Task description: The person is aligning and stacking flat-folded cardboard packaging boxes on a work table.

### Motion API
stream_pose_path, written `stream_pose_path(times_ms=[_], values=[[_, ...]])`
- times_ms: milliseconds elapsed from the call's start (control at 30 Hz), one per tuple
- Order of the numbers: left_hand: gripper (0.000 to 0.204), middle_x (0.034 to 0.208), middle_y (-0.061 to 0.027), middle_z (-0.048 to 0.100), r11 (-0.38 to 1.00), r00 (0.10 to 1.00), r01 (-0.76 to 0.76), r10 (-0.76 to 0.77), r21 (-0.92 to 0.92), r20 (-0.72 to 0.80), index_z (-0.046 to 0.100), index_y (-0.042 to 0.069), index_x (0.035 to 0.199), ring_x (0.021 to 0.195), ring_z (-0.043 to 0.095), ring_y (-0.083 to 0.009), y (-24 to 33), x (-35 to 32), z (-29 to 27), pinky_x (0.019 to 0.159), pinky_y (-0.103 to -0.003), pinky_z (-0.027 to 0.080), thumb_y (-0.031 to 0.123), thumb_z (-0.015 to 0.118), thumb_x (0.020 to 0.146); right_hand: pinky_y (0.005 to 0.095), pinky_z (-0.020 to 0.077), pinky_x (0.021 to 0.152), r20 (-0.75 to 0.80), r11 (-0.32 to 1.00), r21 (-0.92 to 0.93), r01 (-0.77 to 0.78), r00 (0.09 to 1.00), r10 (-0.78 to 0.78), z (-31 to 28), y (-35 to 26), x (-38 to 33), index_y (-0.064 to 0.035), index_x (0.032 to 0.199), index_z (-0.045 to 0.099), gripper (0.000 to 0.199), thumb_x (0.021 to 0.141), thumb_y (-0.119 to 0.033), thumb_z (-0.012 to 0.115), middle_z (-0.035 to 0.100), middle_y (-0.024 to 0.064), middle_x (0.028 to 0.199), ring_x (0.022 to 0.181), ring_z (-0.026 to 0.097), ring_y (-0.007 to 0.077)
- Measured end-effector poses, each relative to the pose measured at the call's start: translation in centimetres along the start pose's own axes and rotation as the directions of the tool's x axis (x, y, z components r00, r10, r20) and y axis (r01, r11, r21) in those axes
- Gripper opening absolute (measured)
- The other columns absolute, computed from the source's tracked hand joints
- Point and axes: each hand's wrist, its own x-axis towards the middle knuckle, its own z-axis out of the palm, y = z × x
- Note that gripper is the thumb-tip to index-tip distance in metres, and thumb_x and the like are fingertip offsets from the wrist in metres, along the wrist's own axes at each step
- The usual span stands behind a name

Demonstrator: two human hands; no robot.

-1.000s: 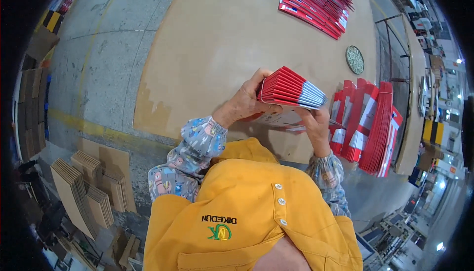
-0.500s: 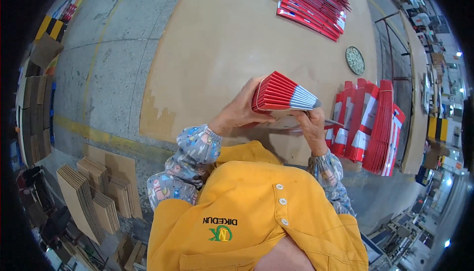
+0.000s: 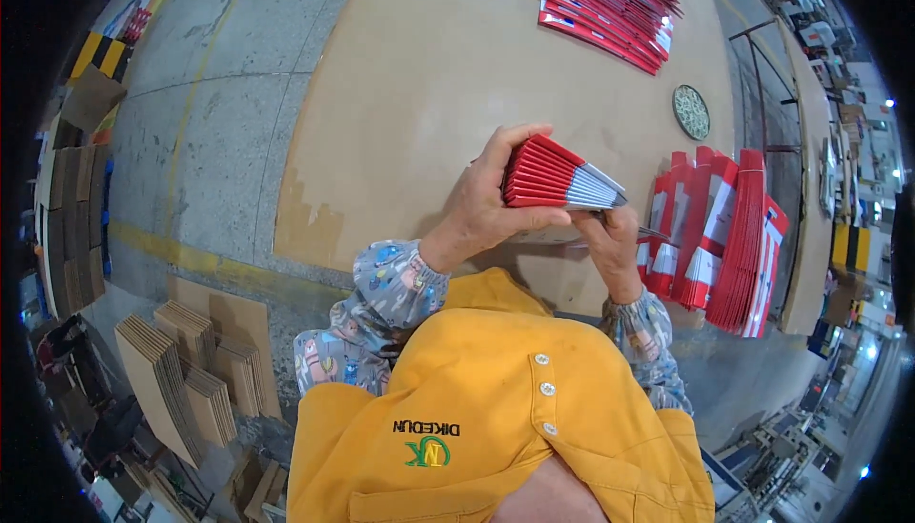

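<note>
A fanned bundle of red-and-white folded card pieces (image 3: pixel 551 178) is held above the table. My left hand (image 3: pixel 477 197) is closed around its wide red end, with the thumb along the near side and fingers over the far corner. At the narrow white end, my right hand (image 3: pixel 610 237) is closed with its fingertips against the grey tip. A thin dark rod-like thing (image 3: pixel 654 233) sticks out to the right past that hand; its kind is unclear. The undersides of the bundle and the right palm are hidden.
The brown table (image 3: pixel 410 94) carries a pile of red card pieces (image 3: pixel 610 9) at the far side. More red-and-white bundles (image 3: pixel 710 228) stand right of my right hand. Near them lies a round patterned dish (image 3: pixel 691 111). Cardboard stacks (image 3: pixel 162 380) stand on the floor at left.
My left hand has shifted its grip: the thumb now lies along the bundle's near side and the fingers reach over its far corner. The bundle has moved slightly right.
</note>
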Motion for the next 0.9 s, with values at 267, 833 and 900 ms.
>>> stream_pose_path(times_ms=[267, 833, 900], values=[[0.084, 0.113, -0.0086, 0.054, 0.955, 0.971, -0.235, 0.240, 0.182, -0.008, 0.039, 0.007, 0.129, 0.102, 0.058, -0.0210, -3.9, -1.1, -1.0, 0.087, -0.031, 0.049, 0.024, 0.088, 0.063, 0.0342, 0.0463, 0.084, 0.090, 0.992, 0.112, 0.066, 0.993, -0.077, 1.3, 1.6, 0.5, 0.0023, 0.114, 0.057, 0.031, 0.087, -0.012, 0.064, 0.062, 0.0126, 0.106, 0.097, 0.060, 0.0251], [0.054, 0.099, -0.0078, 0.058, 0.992, 0.985, -0.060, 0.077, 0.112, -0.152, 0.051, 0.008, 0.109, 0.093, 0.054, -0.0274, -4.6, -2.1, -0.9, 0.083, -0.036, 0.043, 0.022, 0.082, 0.067, 0.0379, 0.0395, 0.094, -0.256, 0.889, -0.207, 0.408, 0.855, -0.452, -1.0, -3.5, -0.4, -0.0007, 0.123, 0.050, 0.055, 0.074, -0.012, 0.071, 0.051, 0.0147, 0.119, 0.109, 0.048, 0.0286], [0.053, 0.099, -0.0081, 0.057, 0.988, 0.982, -0.071, 0.094, 0.140, -0.163, 0.051, 0.008, 0.109, 0.094, 0.053, -0.0275, -4.6, -2.1, -0.8, 0.083, -0.036, 0.043, 0.020, 0.082, 0.068, 0.0382, 0.0398, 0.093, -0.175, 0.870, -0.271, 0.412, 0.868, -0.465, -1.0, -5.8, -0.2, -0.0033, 0.118, 0.056, 0.049, 0.072, -0.011, 0.071, 0.052, 0.0136, 0.115, 0.106, 0.048, 0.0302]])
